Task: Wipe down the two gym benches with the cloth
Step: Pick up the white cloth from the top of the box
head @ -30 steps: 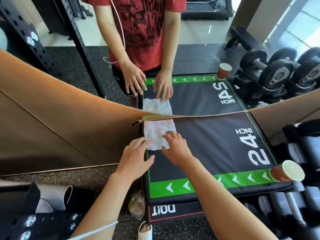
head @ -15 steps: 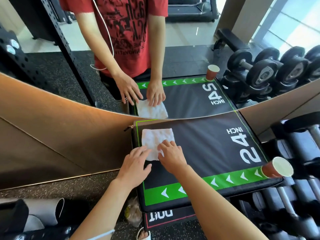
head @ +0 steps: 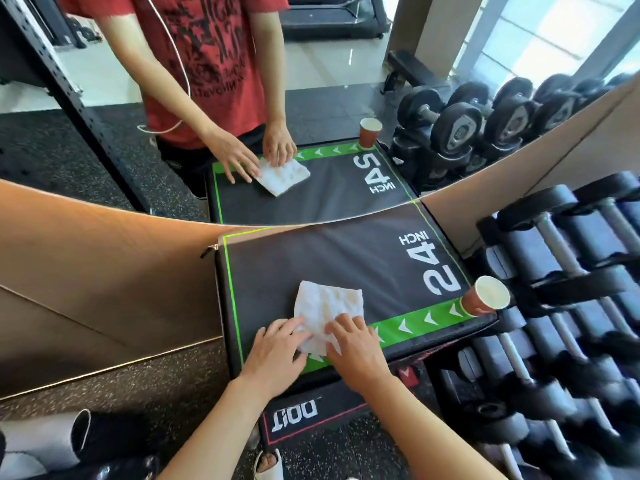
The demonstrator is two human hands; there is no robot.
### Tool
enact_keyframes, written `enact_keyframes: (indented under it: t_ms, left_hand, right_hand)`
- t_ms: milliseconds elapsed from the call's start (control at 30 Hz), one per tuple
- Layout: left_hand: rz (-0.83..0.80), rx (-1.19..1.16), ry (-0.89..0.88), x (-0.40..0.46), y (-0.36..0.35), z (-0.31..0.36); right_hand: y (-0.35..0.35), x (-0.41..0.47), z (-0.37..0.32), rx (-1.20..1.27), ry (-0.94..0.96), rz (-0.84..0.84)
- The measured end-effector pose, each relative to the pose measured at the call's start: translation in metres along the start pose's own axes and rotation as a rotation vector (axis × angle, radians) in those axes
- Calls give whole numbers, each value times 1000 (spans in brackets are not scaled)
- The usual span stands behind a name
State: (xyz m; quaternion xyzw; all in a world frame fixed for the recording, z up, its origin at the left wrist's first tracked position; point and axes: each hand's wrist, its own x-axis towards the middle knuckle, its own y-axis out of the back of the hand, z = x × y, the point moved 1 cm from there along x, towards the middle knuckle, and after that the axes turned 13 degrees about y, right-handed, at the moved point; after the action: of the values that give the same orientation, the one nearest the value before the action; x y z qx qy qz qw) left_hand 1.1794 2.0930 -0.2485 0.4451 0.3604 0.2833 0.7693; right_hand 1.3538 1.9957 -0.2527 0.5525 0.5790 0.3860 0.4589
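A white cloth (head: 325, 306) lies flat on the black padded box (head: 363, 265) marked "24 INCH", near its green front strip. My left hand (head: 277, 351) presses the cloth's near left corner with spread fingers. Beside it, my right hand (head: 353, 344) presses the near right part of the cloth. Both hands lie flat on top of it, palms down. A second black box with a red outline (head: 304, 414) sits underneath, mostly hidden.
A brown paper cup (head: 485, 296) stands on the box's right front corner. A dumbbell rack (head: 561, 306) fills the right side. A wall mirror (head: 311, 98) directly behind the box reflects a person, the cloth and the cup. Wood panelling (head: 104, 271) runs along the left.
Both hands have dragged the cloth from the box's far left corner toward the near edge and a little to the right. The cloth has turned slightly.
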Motion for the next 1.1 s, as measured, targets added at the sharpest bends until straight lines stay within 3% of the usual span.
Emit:
enact_keyframes:
  t_ms: [267, 367, 533, 800, 967, 1100]
  left_hand:
    - [59, -20, 73, -9, -3, 3]
    - [79, -22, 138, -12, -4, -7]
    - [89, -21, 134, -19, -10, -17]
    - [140, -52, 143, -20, -23, -21]
    - [155, -42, 148, -19, -27, -21]
    - [162, -29, 158, -18, -27, -19]
  right_hand:
    - [16, 2, 22, 20, 115, 67]
    - [18, 23, 25, 19, 222, 1]
    - [9, 42, 30, -18, 238, -87]
    - [-6, 27, 23, -37, 132, 41]
    - [-25, 9, 16, -96, 110, 233]
    - [-19, 12, 15, -113, 123, 242]
